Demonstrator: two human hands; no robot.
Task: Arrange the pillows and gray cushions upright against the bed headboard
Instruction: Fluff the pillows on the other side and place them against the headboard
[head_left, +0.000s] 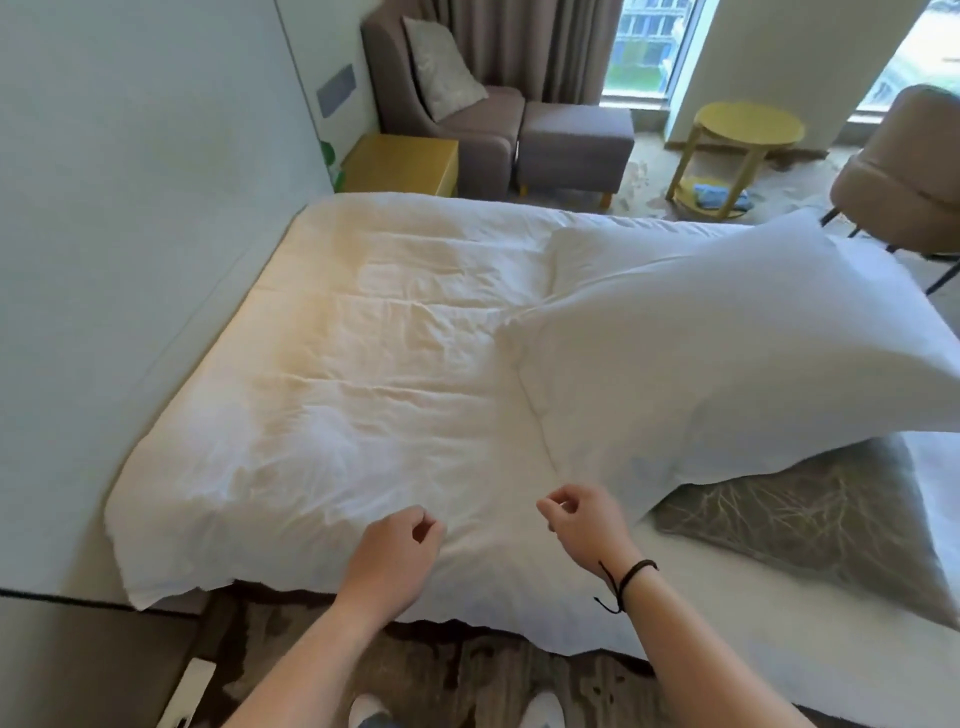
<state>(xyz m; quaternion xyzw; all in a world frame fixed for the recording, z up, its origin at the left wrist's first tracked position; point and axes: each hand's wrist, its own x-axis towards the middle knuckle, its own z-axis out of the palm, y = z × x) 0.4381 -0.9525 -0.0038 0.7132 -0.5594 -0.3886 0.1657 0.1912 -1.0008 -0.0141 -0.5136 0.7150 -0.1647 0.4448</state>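
Bed (322, 364): the white duvet lies wrinkled from the near edge to the far edge; which edge carries the headboard cannot be told.
White pillow (727, 353): lies tilted toward the bed's right side, its lower end propped on the gray cushion; being soft and bulky, it will likely slump or slide off if stood up carelessly.
Gray cushion (800, 525): flat near the bed's near right corner, half pinned under the pillow; pulling it free could topple the pillow.
Left hand (400, 545): at the near edge, fingers loosely curled, holding nothing.
Right hand (582, 519): just beside the pillow's lower corner, fingers curled, empty.
Writing: none readable anywhere.
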